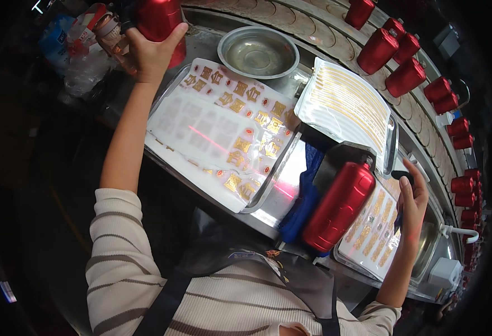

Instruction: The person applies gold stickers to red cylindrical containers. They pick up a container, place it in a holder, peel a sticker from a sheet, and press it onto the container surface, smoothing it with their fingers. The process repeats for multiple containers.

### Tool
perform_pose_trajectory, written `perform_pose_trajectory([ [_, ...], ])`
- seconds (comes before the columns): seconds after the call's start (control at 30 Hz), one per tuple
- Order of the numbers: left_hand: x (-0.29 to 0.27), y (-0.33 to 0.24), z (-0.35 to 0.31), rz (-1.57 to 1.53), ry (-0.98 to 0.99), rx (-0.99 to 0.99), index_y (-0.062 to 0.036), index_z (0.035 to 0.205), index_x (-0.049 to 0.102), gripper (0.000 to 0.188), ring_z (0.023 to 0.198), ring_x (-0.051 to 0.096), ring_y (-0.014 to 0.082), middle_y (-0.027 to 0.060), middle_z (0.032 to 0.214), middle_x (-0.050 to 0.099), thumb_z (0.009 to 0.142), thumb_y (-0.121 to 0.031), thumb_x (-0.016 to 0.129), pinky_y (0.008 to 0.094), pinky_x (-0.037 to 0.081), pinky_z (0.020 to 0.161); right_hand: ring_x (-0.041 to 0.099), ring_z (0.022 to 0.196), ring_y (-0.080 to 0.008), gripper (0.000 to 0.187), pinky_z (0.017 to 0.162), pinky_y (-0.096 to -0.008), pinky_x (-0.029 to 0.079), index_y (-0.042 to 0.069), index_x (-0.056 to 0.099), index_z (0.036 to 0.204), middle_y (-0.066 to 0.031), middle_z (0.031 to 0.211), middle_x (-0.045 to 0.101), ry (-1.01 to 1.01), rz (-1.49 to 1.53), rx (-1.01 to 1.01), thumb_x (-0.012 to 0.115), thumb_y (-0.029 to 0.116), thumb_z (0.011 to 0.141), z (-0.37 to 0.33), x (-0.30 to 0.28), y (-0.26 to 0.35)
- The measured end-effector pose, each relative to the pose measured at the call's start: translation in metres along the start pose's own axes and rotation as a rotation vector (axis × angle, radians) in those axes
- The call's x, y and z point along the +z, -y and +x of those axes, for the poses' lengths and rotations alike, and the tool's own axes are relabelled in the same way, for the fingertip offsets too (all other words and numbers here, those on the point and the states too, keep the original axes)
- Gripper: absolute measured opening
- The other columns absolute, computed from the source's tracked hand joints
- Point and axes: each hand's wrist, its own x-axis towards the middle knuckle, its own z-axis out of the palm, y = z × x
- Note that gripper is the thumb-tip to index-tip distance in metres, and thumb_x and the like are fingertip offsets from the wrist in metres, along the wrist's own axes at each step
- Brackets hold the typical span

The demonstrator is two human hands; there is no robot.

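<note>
At the upper left my left hand (pixel 152 53) is wrapped round a shiny red metal bottle (pixel 157 21), its top cut off by the picture's edge. A second red bottle (pixel 341 207) lies tilted on a dark holder with a blue cloth (pixel 302 201) beside it. My right hand (pixel 415 204) is raised to the right of that bottle, apart from it. Its thumb and forefinger close about a small black piece (pixel 401 175) whose kind I cannot make out. Below that hand's fingers lies a sheet of small gold decals (pixel 375 227).
A metal tray (pixel 252 209) holds sheets of gold character decals (pixel 235 101). Behind it stands a metal basin (pixel 259 53) of liquid. A gold-striped decal sheet (pixel 344 106) leans at the right. Red bottles stand along a curved conveyor (pixel 335 42). Plastic bags (pixel 86 70) crowd the left.
</note>
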Motion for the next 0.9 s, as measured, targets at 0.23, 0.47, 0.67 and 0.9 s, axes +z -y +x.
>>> perform_pose_trajectory([
  [0.23,0.013,0.095,-0.008,0.113,0.017,-0.398,0.0097,0.122,0.035,0.11,0.116,0.053,0.0326,0.0219,0.121,0.051,0.05,-0.044,0.097,0.0398,0.041,0.103,0.034,0.044,0.0015,0.043,0.04,-0.0166,0.023,-0.001,0.055,0.135,-0.0078,0.098,0.069,-0.115,0.252,0.179,0.058,0.017,0.097,-0.058,-0.001,-0.032],
  [0.47,0.021,0.171,-0.013,0.288,0.102,-0.427,0.0204,0.127,0.038,0.128,0.135,0.036,0.0427,0.0358,0.138,0.038,0.045,-0.061,0.094,0.0465,0.028,0.116,0.038,0.048,-0.0001,0.039,0.043,-0.017,0.028,0.001,0.059,0.131,-0.0064,0.095,0.07,-0.177,0.254,0.252,0.061,0.015,0.095,-0.071,0.005,-0.03],
  [0.67,-0.019,0.069,-0.035,-0.069,0.062,-0.118,0.0147,0.112,0.049,0.07,0.102,0.062,0.0259,0.0238,0.117,0.06,0.072,-0.027,0.089,0.0349,0.053,0.092,0.062,0.09,-0.0121,0.033,0.081,-0.0239,0.047,-0.002,0.063,0.12,-0.0078,0.094,0.068,-0.268,0.209,0.252,0.067,0.01,0.09,-0.074,-0.016,-0.062],
  [0.9,0.051,-0.159,-0.115,-0.585,0.904,-0.347,-0.0021,0.084,0.045,0.03,0.082,0.064,0.0116,0.0124,0.098,0.07,0.084,-0.007,0.075,0.0261,0.053,0.068,0.057,0.081,-0.0055,0.032,0.068,-0.0191,0.045,-0.001,0.064,0.119,-0.0039,0.092,0.063,-0.183,0.204,0.123,0.068,0.009,0.088,-0.053,0.005,-0.061],
])
